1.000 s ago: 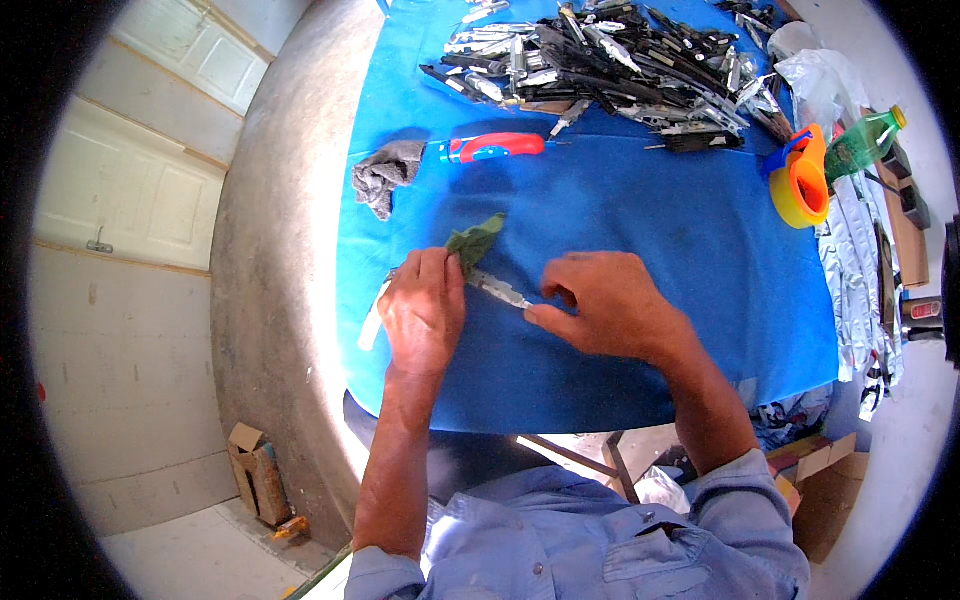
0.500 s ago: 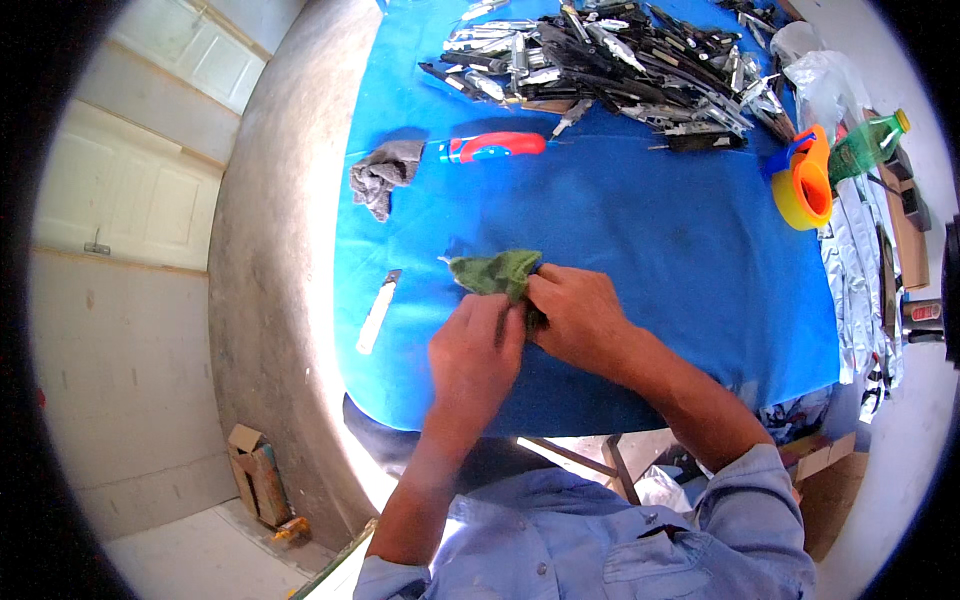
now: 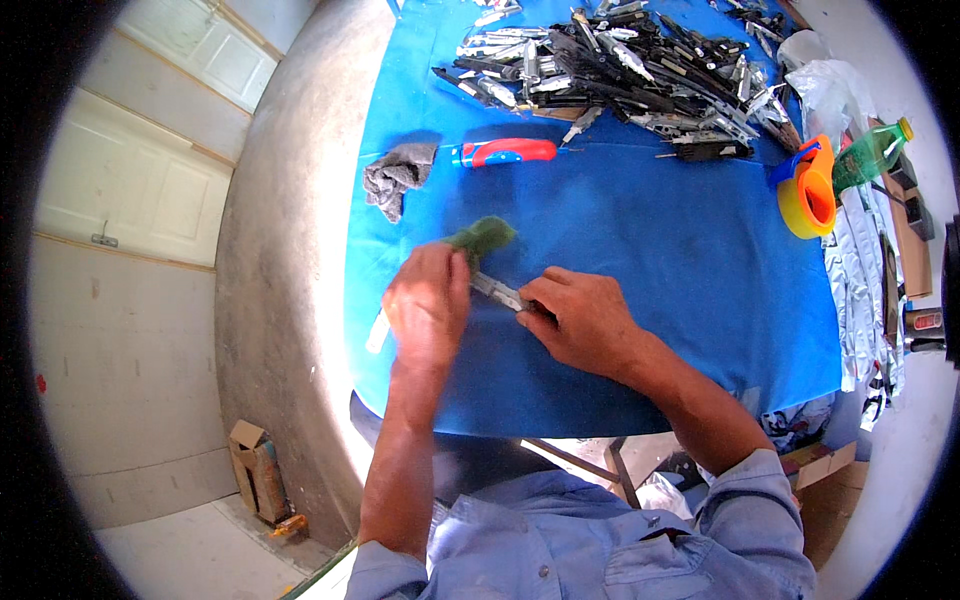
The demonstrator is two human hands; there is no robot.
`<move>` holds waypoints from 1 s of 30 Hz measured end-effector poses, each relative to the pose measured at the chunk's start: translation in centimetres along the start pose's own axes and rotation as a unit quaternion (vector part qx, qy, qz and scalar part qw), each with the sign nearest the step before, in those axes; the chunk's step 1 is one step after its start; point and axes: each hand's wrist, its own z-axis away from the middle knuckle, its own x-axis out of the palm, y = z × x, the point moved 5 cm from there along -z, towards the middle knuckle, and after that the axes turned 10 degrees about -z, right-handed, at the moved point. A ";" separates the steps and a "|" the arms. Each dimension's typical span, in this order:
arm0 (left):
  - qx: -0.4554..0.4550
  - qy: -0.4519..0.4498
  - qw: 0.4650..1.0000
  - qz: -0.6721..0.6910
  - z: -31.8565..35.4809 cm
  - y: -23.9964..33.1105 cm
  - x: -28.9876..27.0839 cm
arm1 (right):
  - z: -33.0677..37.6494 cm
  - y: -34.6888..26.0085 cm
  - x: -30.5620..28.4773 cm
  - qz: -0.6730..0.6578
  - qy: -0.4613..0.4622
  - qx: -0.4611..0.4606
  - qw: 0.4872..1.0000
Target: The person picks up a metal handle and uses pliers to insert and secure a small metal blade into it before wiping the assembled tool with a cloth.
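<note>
My left hand (image 3: 428,300), somewhat blurred, is closed on a green cloth (image 3: 486,234) whose loose end sticks out beyond the fingers. Between my hands runs a slim silver metal part (image 3: 498,291). Its near right end is gripped by my right hand (image 3: 580,318), while the other end reaches up to the cloth at my left hand. A white utility knife (image 3: 377,332) lies on the blue table cover (image 3: 660,240), mostly hidden under my left hand.
Beyond my hands lie a grey rag (image 3: 398,180) and a red-and-blue handled tool (image 3: 508,152). A large heap of silver and black slim parts (image 3: 630,80) covers the far side. At the right stand an orange-and-yellow tape dispenser (image 3: 808,195) and a green bottle (image 3: 868,158).
My left hand has moved left and away with the green cloth, baring the silver metal part. It now covers most of the utility knife. My right hand has stayed nearly in place.
</note>
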 end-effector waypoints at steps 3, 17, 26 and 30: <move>-0.017 0.005 0.999 0.050 0.8 -0.3 -0.8 | 0.1 -0.2 -0.2 -0.004 0.007 -0.006 1.000; 0.031 -0.001 0.999 -0.018 0.7 0.3 0.3 | -0.1 -0.1 -0.1 0.019 -0.012 -0.016 1.000; -0.014 -0.001 0.996 0.086 3.2 1.5 -1.9 | -0.1 0.2 -0.3 -0.014 -0.006 0.016 1.000; 0.025 -0.078 0.994 0.068 5.2 4.3 -0.4 | -0.1 0.4 0.1 0.023 -0.028 -0.005 0.999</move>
